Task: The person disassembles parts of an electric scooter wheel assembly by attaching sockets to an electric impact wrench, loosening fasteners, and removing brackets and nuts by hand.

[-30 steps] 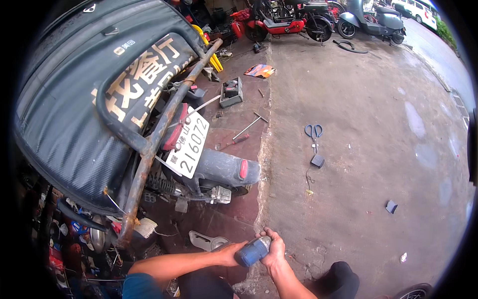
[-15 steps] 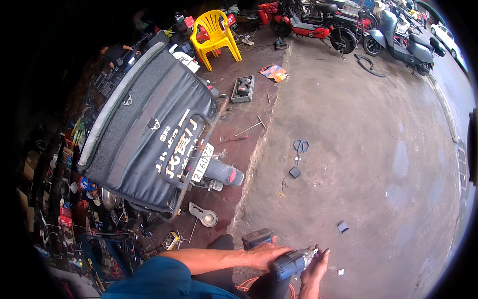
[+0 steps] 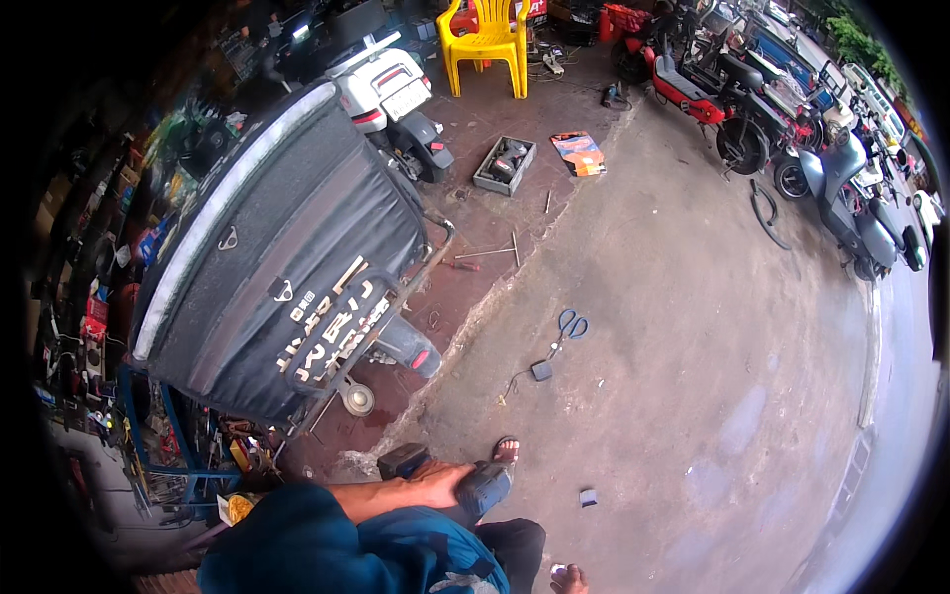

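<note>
My left hand (image 3: 440, 487) is wrapped around the handle of a blue cordless drill (image 3: 485, 488). Its dark battery base (image 3: 403, 459) sticks out on the left, and the tool's body is on the right. The front end of the drill is hard to make out. A patch of bare skin at the lower edge, touching or close to a small pale scrap, may be my right hand (image 3: 571, 581); its fingers do not show clearly. Beyond the drill is a sandalled foot (image 3: 507, 450). A small dark block (image 3: 589, 497) lies on the ground to the right.
A three-wheeler with a black padded cover (image 3: 267, 267) stands at the left. Blue-handled scissors (image 3: 572, 324) and a dark square piece (image 3: 541, 370) lie on the concrete. Farther off are a grey toolbox (image 3: 506, 166), a yellow chair (image 3: 485, 48) and parked scooters (image 3: 737, 119).
The view has swung round and the scene has shifted in it. My left hand still holds the drill, now lower left in the picture. My right hand has left the drill's front end.
</note>
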### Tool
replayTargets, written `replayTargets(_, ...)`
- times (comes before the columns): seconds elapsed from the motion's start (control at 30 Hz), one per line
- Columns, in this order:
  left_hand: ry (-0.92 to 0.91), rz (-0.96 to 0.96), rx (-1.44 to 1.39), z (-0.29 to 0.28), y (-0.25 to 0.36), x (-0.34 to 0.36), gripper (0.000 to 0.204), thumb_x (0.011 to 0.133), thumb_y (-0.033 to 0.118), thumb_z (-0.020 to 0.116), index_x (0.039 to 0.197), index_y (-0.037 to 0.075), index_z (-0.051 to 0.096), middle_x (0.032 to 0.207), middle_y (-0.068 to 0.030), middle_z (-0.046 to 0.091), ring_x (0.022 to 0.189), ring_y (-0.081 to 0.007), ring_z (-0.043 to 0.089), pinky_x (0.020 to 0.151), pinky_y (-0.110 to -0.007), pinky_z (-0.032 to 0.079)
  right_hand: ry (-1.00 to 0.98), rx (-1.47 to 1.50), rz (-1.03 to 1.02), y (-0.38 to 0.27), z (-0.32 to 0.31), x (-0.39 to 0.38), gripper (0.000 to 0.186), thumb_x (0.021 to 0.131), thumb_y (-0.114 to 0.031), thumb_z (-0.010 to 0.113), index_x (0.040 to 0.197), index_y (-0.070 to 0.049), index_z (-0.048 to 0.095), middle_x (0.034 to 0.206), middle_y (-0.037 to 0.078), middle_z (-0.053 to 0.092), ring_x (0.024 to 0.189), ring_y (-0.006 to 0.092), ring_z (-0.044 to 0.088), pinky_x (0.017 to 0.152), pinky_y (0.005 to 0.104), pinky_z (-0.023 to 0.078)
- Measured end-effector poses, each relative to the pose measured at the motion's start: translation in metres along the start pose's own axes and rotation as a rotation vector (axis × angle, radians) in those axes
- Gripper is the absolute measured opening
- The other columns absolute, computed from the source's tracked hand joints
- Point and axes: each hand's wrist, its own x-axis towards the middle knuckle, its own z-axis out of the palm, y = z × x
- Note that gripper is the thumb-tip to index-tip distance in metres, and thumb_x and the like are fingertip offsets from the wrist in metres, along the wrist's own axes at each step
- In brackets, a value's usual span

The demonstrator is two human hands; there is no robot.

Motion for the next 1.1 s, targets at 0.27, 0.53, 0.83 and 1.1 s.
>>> replayTargets(0.27, 0.175, -0.202, -0.248, -0.056, 0.076, 0.067, 0.05, 0.077, 0.038, 0.062, 0.118, 0.012, 0.054, 0.11, -0.0198, 0.062, 0.103, -0.0384, 0.058, 0.086, -0.045, 0.046, 0.07, 0.027, 0.115, -0.056, -0.044, 0.013, 0.05, 0.092, -0.04, 0.051, 0.127, -0.005, 0.048, 0.104, 0.015, 0.062, 0.097, 0.0243, 0.06, 0.076, 0.0353, 0.049)
replayTargets(0.53, 0.306, -0.236, -0.205, -0.118, 0.128, 0.159, 0.061, 0.069, 0.036, 0.071, 0.119, 0.006, 0.05, 0.106, -0.0196, 0.063, 0.1, -0.037, 0.06, 0.083, -0.044, 0.048, -0.02, -0.249, 0.059, -0.26, -0.058, 0.121, 0.061, 0.09, -0.047, 0.052, 0.133, -0.005, 0.04, 0.11, 0.016, 0.059, 0.103, 0.026, 0.057, 0.082, 0.038, 0.049)
replayTargets(0.83, 0.652, -0.451, -0.173, -0.136, 0.136, 0.21, 0.058, 0.071, 0.038, 0.068, 0.119, 0.01, 0.051, 0.103, -0.0162, 0.064, 0.096, -0.0343, 0.062, 0.082, -0.042, 0.049, 0.012, -0.44, -0.303, -0.651, -0.061, 0.346, 0.052, 0.085, -0.046, 0.06, 0.122, -0.019, 0.038, 0.092, 0.008, 0.058, 0.076, 0.0192, 0.054, 0.057, 0.0337, 0.042)
replayTargets(1.1, 0.88, -0.653, -0.426, -0.158, 0.111, 0.252, 0.059, 0.074, 0.044, 0.064, 0.124, 0.016, 0.052, 0.104, -0.0152, 0.065, 0.096, -0.0339, 0.062, 0.084, -0.042, 0.049, -0.254, -0.566, -0.517, -0.822, 0.217, 0.362, 0.033, 0.087, -0.035, 0.059, 0.114, -0.02, 0.047, 0.091, 0.006, 0.062, 0.072, 0.0178, 0.056, 0.061, 0.0384, 0.044)
